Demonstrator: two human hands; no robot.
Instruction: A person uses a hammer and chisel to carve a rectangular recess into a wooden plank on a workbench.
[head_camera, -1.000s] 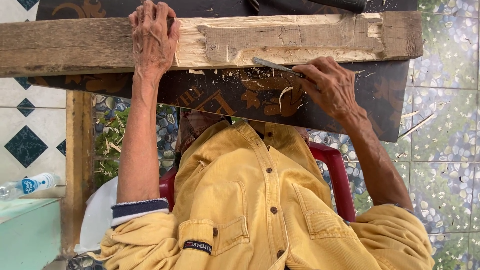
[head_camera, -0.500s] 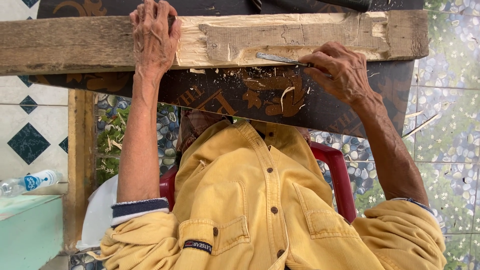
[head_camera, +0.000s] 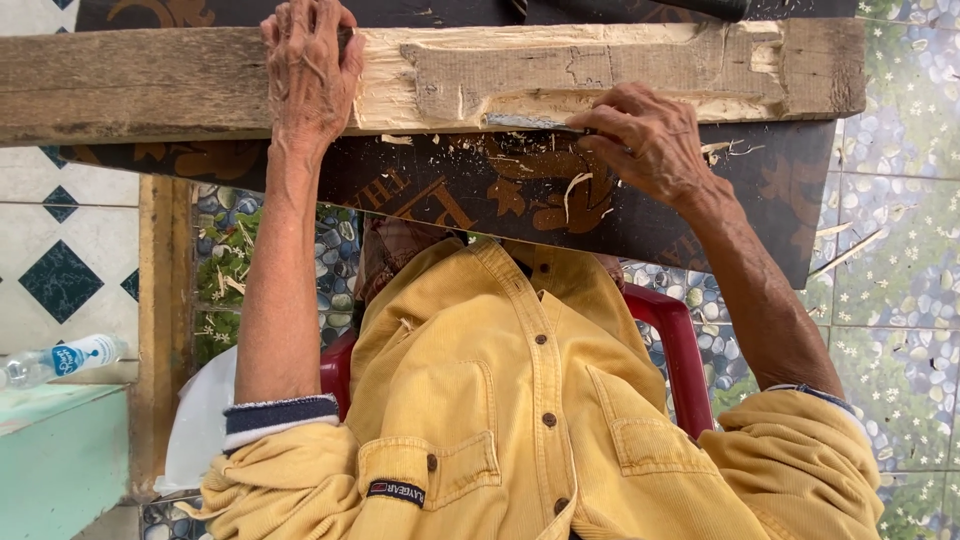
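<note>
Across the top of the view a weathered wooden beam (head_camera: 200, 85) runs lengthwise left to right over a dark patterned board (head_camera: 480, 190). Left hand (head_camera: 308, 75) clamps over the beam; right hand (head_camera: 650, 140) pinches a knife (head_camera: 535, 122), blade along the carved recess (head_camera: 580, 70).

Single close head-worn view, facing down

Plastic bottle (head_camera: 60, 360) on teal ledge (head_camera: 50, 470), red chair (head_camera: 680, 350).
</note>
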